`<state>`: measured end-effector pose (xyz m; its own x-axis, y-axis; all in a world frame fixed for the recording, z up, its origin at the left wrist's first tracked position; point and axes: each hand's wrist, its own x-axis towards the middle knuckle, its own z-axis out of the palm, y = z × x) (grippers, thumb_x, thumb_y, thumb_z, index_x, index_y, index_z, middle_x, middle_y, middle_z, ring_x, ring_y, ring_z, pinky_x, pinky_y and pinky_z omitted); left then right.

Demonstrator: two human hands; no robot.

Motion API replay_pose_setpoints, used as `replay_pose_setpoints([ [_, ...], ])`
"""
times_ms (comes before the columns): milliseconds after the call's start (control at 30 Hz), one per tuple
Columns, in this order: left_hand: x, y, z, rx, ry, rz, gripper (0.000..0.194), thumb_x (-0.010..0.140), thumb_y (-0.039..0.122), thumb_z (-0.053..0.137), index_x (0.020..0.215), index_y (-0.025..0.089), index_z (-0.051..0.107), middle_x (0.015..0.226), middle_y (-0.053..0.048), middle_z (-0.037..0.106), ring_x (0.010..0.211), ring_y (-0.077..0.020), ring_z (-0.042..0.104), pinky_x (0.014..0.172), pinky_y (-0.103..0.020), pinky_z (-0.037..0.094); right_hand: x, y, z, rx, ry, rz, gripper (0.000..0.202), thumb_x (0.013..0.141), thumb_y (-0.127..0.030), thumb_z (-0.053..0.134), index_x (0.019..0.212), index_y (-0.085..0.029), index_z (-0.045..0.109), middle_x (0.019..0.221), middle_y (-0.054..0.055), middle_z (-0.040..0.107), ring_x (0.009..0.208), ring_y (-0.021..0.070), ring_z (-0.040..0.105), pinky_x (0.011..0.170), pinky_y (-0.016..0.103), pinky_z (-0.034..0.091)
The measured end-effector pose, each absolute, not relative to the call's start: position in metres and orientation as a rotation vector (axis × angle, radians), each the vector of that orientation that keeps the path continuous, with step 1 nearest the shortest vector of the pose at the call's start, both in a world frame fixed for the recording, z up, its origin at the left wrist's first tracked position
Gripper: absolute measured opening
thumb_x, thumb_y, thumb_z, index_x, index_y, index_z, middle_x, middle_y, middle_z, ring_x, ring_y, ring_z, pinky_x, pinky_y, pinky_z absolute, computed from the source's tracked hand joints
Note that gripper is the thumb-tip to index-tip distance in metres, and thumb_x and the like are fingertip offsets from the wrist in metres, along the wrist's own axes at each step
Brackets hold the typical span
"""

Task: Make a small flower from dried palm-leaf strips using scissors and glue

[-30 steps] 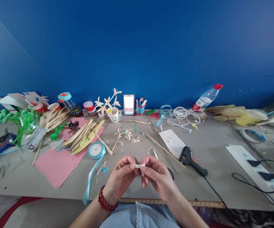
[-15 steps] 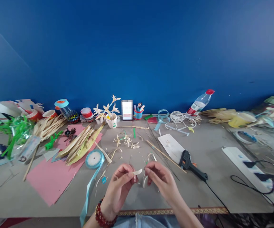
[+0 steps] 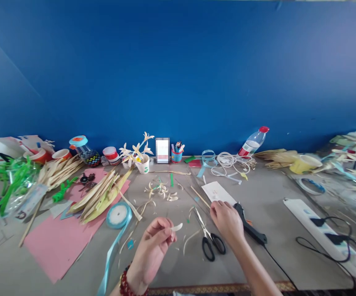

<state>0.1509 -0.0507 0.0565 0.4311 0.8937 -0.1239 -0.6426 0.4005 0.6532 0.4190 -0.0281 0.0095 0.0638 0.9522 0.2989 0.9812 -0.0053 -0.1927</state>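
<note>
My left hand pinches a small pale petal-shaped strip, which sticks out to the right from the fingertips. Farther right, my right hand is low over the table by a white paper, its fingers curled down; what they hold, if anything, is hidden. A thin stick runs toward that hand. Black-handled scissors lie between my hands, blades slightly apart. Beside the right hand is a black glue gun. Pale curled petals are scattered farther back.
On the left, a blue ribbon spool, dried husks and pink paper. Along the wall stand a cup of pale flowers, a pen holder and a tilted bottle. A power strip with black cords lies right.
My right hand has left the left hand's side and moved right and forward to the paper's edge. The scissors have come into view. My left hand still holds the pale strip.
</note>
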Motion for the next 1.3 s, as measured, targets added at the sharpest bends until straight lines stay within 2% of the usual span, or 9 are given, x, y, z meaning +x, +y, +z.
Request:
replay_pose_setpoints([
  [200,0.153,-0.049,0.055,0.566,0.544,1.058,0.012,0.083,0.014,0.069,0.073,0.015,0.062,0.077,-0.001,0.053,0.071,-0.0110,0.049,0.074,-0.027,0.039,0.421,-0.039,0.027,-1.852,-1.782,0.026,0.012,0.091,-0.028,0.045,0.087,-0.021,0.054,0.084,0.007,0.067,0.073,0.0214,0.064,0.067,0.031,0.046],
  [300,0.159,-0.049,0.055,0.582,0.543,1.053,0.012,0.082,0.016,0.071,0.073,0.015,0.064,0.076,-0.001,0.055,0.071,-0.0111,0.051,0.074,-0.026,0.040,0.387,-0.060,0.040,-1.547,-1.510,0.595,0.015,0.094,-0.036,0.047,0.098,-0.022,0.051,0.081,0.005,0.065,0.064,0.0179,0.062,0.059,0.028,0.047],
  [433,0.170,-0.049,0.056,0.592,0.530,1.095,0.010,0.078,0.018,0.076,0.073,0.016,0.067,0.081,-0.001,0.057,0.075,-0.0128,0.055,0.072,-0.026,0.045,0.329,-0.079,0.049,-1.150,-1.105,1.243,0.025,0.095,-0.039,0.046,0.116,-0.024,0.045,0.068,-0.004,0.052,0.045,0.0112,0.047,0.041,0.022,0.037],
  [533,0.175,-0.050,0.056,0.590,0.499,1.086,0.010,0.077,0.023,0.076,0.075,0.018,0.067,0.086,-0.002,0.057,0.074,-0.0159,0.057,0.058,-0.026,0.045,0.309,-0.081,0.051,-0.972,-0.942,1.405,0.030,0.092,-0.034,0.053,0.118,-0.025,0.045,0.079,-0.003,0.054,0.056,0.0124,0.056,0.055,0.026,0.050],
  [633,0.176,-0.050,0.056,0.614,0.530,1.106,0.011,0.076,0.024,0.077,0.074,0.018,0.067,0.086,-0.002,0.059,0.074,-0.0148,0.057,0.065,-0.028,0.047,0.308,-0.079,0.053,-0.914,-0.865,1.499,0.030,0.089,-0.029,0.054,0.119,-0.026,0.047,0.086,-0.001,0.056,0.055,0.0108,0.056,0.051,0.024,0.049],
  [767,0.175,-0.050,0.055,0.658,0.561,1.141,0.010,0.077,0.021,0.076,0.073,0.017,0.069,0.081,-0.002,0.061,0.080,-0.0155,0.058,0.082,-0.030,0.045,0.311,-0.080,0.057,-0.979,-0.895,1.520,0.016,0.091,-0.030,0.051,0.105,-0.022,0.052,0.068,-0.006,0.049,0.042,0.0052,0.036,0.039,0.017,0.028],
  [1033,0.178,-0.054,0.051,0.661,0.638,1.183,0.012,0.077,0.022,0.076,0.072,0.017,0.067,0.080,-0.001,0.061,0.077,-0.0142,0.058,0.075,-0.027,0.048,0.306,-0.080,0.061,-1.196,-1.243,1.271,0.031,0.096,-0.047,0.051,0.081,-0.020,0.049,0.061,-0.006,0.045,0.049,0.0074,0.035,0.044,0.020,0.027],
  [1200,0.179,-0.055,0.049,0.728,0.644,1.188,0.013,0.082,0.025,0.071,0.075,0.017,0.064,0.081,-0.001,0.058,0.067,-0.0132,0.058,0.060,-0.025,0.049,0.305,-0.076,0.057,-1.219,-1.237,1.301,0.038,0.097,-0.052,0.047,0.075,-0.020,0.048,0.059,-0.005,0.046,0.051,0.0089,0.037,0.045,0.021,0.028],
  [1300,0.174,-0.055,0.049,0.819,0.673,1.173,0.010,0.082,0.025,0.071,0.078,0.017,0.065,0.080,-0.001,0.058,0.068,-0.0136,0.057,0.063,-0.026,0.049,0.305,-0.076,0.060,-1.210,-1.211,1.333,0.040,0.095,-0.053,0.050,0.073,-0.020,0.048,0.059,-0.004,0.046,0.051,0.0096,0.039,0.047,0.022,0.030],
])
